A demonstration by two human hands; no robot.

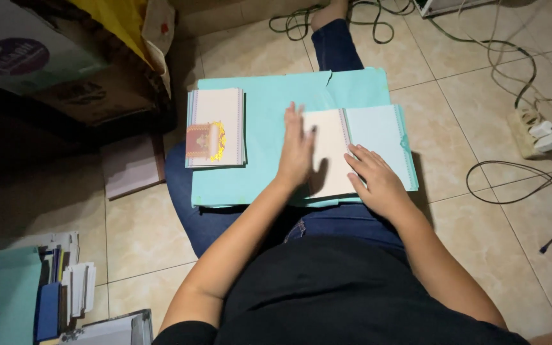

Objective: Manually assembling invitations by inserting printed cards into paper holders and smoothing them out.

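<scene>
Head view looks down on a person seated on a tiled floor with a turquoise board across the lap; the left hand lies flat, fingers stretched out and gripping nothing, pressing the cream left page of an open card that rests on the board's right part; the right hand rests on the card's lower middle, fingers loosely spread, fingertips at the fold, holding nothing; a stack of cream cards with a gold-and-red emblem sits on the board's left end, well apart from both hands; a power strip with dark cables lies on the floor to the right.
</scene>
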